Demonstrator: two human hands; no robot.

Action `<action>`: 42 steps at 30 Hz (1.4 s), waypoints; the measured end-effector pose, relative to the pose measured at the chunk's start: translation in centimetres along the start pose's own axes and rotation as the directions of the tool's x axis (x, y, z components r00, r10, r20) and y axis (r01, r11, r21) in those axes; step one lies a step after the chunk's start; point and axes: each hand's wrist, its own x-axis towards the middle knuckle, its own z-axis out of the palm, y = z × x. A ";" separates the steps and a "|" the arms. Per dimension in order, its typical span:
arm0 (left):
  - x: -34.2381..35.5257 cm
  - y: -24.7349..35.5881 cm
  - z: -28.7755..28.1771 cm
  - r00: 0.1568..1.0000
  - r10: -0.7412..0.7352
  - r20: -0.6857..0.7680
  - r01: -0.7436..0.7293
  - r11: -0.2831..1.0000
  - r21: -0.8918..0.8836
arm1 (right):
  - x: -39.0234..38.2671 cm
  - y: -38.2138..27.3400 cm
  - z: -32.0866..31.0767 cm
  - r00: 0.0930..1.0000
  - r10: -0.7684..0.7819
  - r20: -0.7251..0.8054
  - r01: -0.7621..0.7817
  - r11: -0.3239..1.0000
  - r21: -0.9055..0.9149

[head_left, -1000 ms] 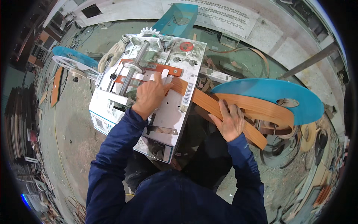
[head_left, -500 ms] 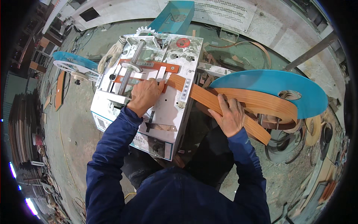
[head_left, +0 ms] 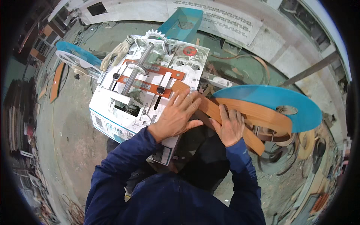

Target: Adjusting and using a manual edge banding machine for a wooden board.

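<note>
A flat wood-grain edge banding strip [head_left: 208,106] runs from the top of a white machine [head_left: 195,77] down to the right. My left hand [head_left: 175,117] is over the machine's right edge, fingers spread and fingertips over the strip's left part. It looks open and grips nothing I can make out. Farther along, my right hand [head_left: 230,126] lies across the strip, its fingers bent over the far side and its thumb toward the near side. It holds the strip there; what is under the palm is hidden. A black knob [head_left: 160,90] stands beside the strip's end.
Right of the machine, a coil of the banding [head_left: 258,111] rests against a big blue disc [head_left: 270,95]. A work glove [head_left: 116,54] lies on the machine's far left corner, near another blue wheel [head_left: 77,52]. Behind stands a blue bin [head_left: 183,24]. Coils and scraps litter the floor.
My left hand has left the knob beside the strip and moved right and nearer, its fingers now spread. My right hand stays on the strip. The whole view has shifted slightly.
</note>
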 end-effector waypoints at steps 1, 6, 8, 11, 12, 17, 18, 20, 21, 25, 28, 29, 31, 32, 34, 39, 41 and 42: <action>-0.1 -0.2 0.7 1.000 -0.011 -0.023 0.011 1.000 -0.002 | 0.0 0.0 -0.2 0.999 -0.022 0.032 0.023 0.999 -0.022; -1.0 -0.8 2.9 0.997 -0.075 -0.035 0.076 0.997 0.022 | 1.8 -1.4 -4.3 0.988 0.038 0.151 -0.006 0.978 -0.209; -1.3 -0.8 2.9 0.995 -0.090 -0.049 0.090 0.996 0.007 | 4.4 -3.2 -5.3 0.994 -0.043 0.104 0.061 0.983 -0.171; -1.5 -0.8 3.0 0.987 -0.066 -0.144 0.069 0.998 0.010 | 9.4 -8.5 -3.4 0.966 -0.259 -0.010 0.256 0.946 0.197; -1.4 -0.7 3.4 0.986 -0.060 -0.157 0.062 0.998 0.006 | 10.9 -9.8 -1.6 0.964 -0.263 -0.035 0.264 0.938 0.226; -2.0 -1.1 4.4 0.992 -0.117 0.042 0.120 0.988 -0.095 | 15.6 -14.7 4.1 0.850 -0.343 0.399 0.353 0.934 0.050; -2.3 -1.4 4.9 0.991 -0.099 -0.094 0.087 0.989 -0.123 | 15.6 -15.0 5.2 0.846 -0.351 0.402 0.363 0.931 0.048; -2.4 -1.5 5.3 0.988 -0.064 -0.142 0.048 0.992 -0.114 | 15.2 -15.0 6.5 0.827 -0.467 0.314 0.489 0.872 0.012; -2.4 -1.6 5.3 0.994 -0.104 -0.040 0.098 0.986 -0.135 | 15.3 -15.4 5.3 0.814 -0.498 0.298 0.520 0.854 0.008; -2.5 -1.7 5.1 0.987 -0.158 0.035 0.162 0.970 -0.181 | 15.7 -14.8 6.8 0.829 -0.451 0.330 0.468 0.883 0.031; -1.9 -1.3 3.8 0.982 -0.158 0.106 0.172 0.974 -0.145 | 16.2 -14.0 7.0 0.779 -0.569 0.263 0.569 0.818 0.082; -2.0 -1.2 3.4 0.982 -0.160 0.104 0.175 0.973 -0.149 | 16.3 -13.7 7.0 0.738 -0.627 0.251 0.630 0.773 0.079; -2.1 -1.1 2.7 0.989 -0.140 -0.049 0.131 0.980 -0.153 | 16.8 -13.1 6.6 0.689 -0.684 0.240 0.690 0.720 0.072; -2.0 -1.0 2.8 0.989 -0.141 -0.051 0.132 0.979 -0.156 | 17.1 -12.6 6.5 0.623 -0.760 0.185 0.755 0.646 0.111; -2.1 -1.0 3.1 0.985 -0.138 -0.107 0.123 0.983 -0.134 | 17.4 -12.1 6.2 0.542 -0.831 0.125 0.818 0.555 0.150; -2.3 -1.0 3.2 0.979 -0.163 -0.123 0.144 0.978 -0.152 | 17.0 -12.1 4.3 0.607 -0.770 0.197 0.637 0.620 0.459; -2.1 -1.0 3.0 0.981 -0.171 -0.094 0.154 0.975 -0.163 | 17.4 -13.0 3.2 0.632 -0.644 0.431 0.566 0.763 0.311; -2.0 -1.1 2.9 0.984 -0.162 -0.068 0.152 0.979 -0.139 | 17.5 -13.3 2.9 0.636 -0.460 0.620 0.497 0.859 0.127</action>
